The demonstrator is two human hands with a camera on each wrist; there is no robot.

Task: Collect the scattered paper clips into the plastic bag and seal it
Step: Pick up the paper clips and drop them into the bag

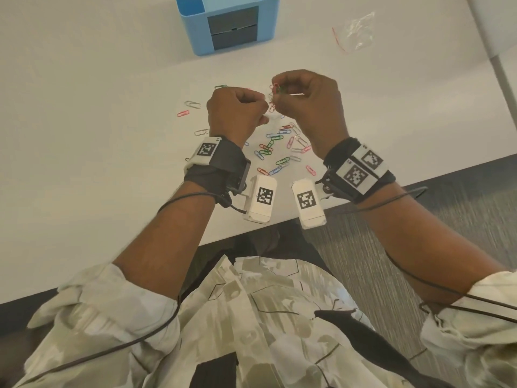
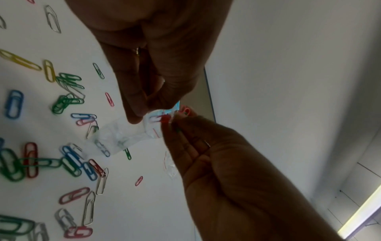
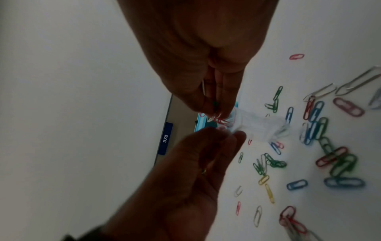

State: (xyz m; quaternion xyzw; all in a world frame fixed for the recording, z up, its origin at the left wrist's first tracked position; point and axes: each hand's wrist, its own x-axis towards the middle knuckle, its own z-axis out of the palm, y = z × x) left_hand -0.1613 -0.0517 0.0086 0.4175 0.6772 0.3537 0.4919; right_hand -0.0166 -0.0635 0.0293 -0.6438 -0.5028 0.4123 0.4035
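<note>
Over the white desk [image 1: 84, 107], both forearms are raised. The left hand [image 1: 235, 113] pinches the small clear plastic bag [image 2: 115, 138] by its mouth; right hand [image 1: 310, 107] fingers [image 3: 224, 97] pinch coloured wire paper clips [image 3: 221, 121] there. Loose clips [image 1: 275, 152] lie scattered below.

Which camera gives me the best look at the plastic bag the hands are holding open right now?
The left wrist view: the plastic bag hangs in full from the left hand, and the right hand feeds clips at its mouth. The right wrist view shows it blurred and pale. In the head view the hands hide nearly all of it.
</note>
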